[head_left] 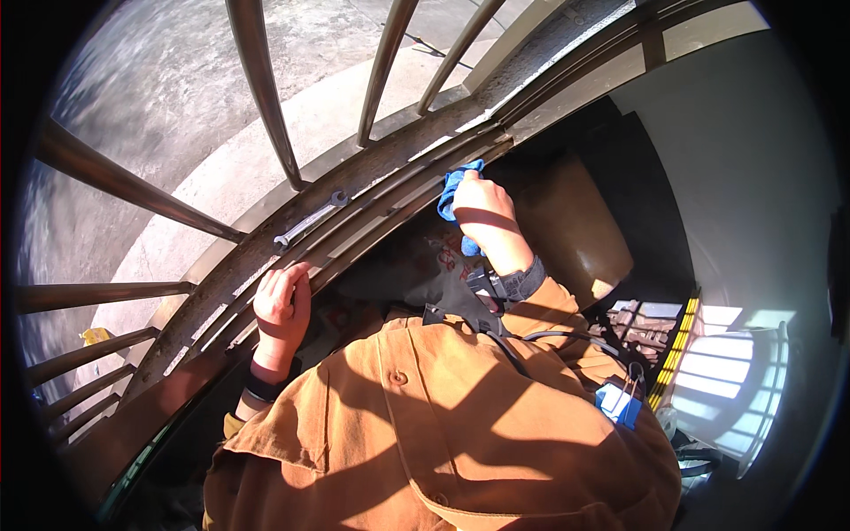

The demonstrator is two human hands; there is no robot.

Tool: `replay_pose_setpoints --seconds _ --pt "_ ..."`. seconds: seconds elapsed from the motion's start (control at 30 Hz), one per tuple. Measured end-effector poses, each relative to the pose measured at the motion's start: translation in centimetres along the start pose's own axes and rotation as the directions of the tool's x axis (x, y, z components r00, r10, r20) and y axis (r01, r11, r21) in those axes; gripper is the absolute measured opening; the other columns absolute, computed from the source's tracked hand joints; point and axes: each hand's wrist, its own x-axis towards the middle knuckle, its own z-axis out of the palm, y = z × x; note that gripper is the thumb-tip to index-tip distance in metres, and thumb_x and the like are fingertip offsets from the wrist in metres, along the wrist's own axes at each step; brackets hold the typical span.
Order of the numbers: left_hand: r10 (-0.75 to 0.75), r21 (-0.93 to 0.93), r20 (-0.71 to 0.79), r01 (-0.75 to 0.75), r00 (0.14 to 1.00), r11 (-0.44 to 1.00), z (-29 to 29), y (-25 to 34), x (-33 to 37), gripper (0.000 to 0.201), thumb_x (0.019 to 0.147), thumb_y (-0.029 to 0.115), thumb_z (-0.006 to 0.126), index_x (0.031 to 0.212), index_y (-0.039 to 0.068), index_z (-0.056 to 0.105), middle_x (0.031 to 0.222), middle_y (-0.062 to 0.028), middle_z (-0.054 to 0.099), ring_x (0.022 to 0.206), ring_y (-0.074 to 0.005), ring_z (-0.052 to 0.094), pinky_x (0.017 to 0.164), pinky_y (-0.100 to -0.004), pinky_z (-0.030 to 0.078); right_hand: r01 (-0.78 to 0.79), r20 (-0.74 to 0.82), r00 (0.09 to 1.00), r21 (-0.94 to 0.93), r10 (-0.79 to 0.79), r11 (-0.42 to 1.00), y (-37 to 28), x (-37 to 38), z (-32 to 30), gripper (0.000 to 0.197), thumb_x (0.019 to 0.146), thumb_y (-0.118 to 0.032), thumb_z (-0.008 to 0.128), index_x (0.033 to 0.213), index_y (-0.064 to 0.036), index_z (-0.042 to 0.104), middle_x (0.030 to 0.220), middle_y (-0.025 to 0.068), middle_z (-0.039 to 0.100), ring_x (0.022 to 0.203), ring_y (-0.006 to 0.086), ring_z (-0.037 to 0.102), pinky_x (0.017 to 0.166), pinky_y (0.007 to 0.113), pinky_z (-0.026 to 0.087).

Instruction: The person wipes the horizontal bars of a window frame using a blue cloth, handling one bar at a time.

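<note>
A bunched blue cloth [452,196] is gripped in my right hand [485,212], which presses it against the metal window track [390,205]. Part of the cloth hangs out below the palm. My left hand [282,301] rests with loosely bent fingers on the inner edge of the same track, further to the left, and holds nothing that I can see. On the ledge between the track and the bars lies an open-ended wrench [310,221], a little beyond my left fingertips.
Upright metal bars [266,88] line the window's outer side, with sunlit concrete ground [177,97] beyond. To the right are a pale wall [744,168], a brown panel [575,221], a yellow-and-black strip [677,350] and a whitish chair [735,389]. A blue clip-on tag [618,404] hangs at my jacket.
</note>
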Motion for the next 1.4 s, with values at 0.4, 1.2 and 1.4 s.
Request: replay_pose_setpoints --seconds 0.4,1.2,1.4 --pt "0.12 0.143 0.03 -0.123 0.992 0.982 0.8 0.1 0.2 0.016 0.074 -0.004 0.06 0.089 0.001 0.06 0.069 -0.0097 0.057 0.06 -0.0259 0.052 0.058 -0.0334 0.042 -0.17 0.035 0.985 0.081 0.168 0.982 1.6 2.1 -1.6 0.028 0.082 -0.017 0.044 0.097 -0.0009 0.061 0.09 0.0258 0.062 0.091 0.0405 0.06 0.082 0.045 0.048" --pt "0.125 0.11 -0.002 -0.124 0.992 0.986 1.4 -0.6 0.2 0.011 0.076 -0.005 0.058 0.085 0.002 0.059 0.072 -0.0109 0.06 0.059 -0.0277 0.053 0.056 -0.0343 0.043 0.034 -0.117 0.993 0.093 -0.023 0.995 3.6 4.3 0.6 0.025 0.078 -0.018 0.049 0.079 -0.0004 0.066 0.084 0.0243 0.063 0.081 0.0359 0.063 0.074 0.041 0.051" --pt "0.132 0.13 0.014 -0.133 0.991 0.983 1.4 -0.7 0.0 0.013 0.076 -0.004 0.058 0.088 0.001 0.06 0.071 -0.0116 0.059 0.06 -0.0286 0.052 0.056 -0.0359 0.042 -0.334 0.206 0.931 0.15 0.301 0.93 4.6 8.5 -1.3 0.031 0.083 -0.023 0.047 0.091 -0.0006 0.066 0.1 0.0234 0.061 0.096 0.0372 0.059 0.083 0.041 0.047"
